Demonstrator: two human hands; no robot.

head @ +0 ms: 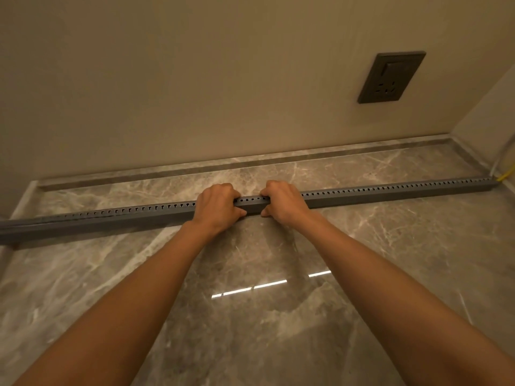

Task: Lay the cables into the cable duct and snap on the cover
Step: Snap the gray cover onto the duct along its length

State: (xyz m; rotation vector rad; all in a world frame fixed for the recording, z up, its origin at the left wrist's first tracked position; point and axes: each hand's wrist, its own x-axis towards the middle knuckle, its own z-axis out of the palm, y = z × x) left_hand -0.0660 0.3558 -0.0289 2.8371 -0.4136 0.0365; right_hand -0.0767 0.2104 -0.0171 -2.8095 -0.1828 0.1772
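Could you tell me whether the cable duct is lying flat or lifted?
Flat: the cable duct rests along the marble surface.

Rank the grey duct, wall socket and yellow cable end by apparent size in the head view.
1. Grey duct, spanning nearly the whole frame.
2. Wall socket, a much smaller dark plate.
3. Yellow cable end, only a short piece showing at the duct's right end; the rest is hidden.

Left hand (218,206): bare, ungloved | right hand (284,203): bare, ungloved | forearms: unsleeved to frame edge
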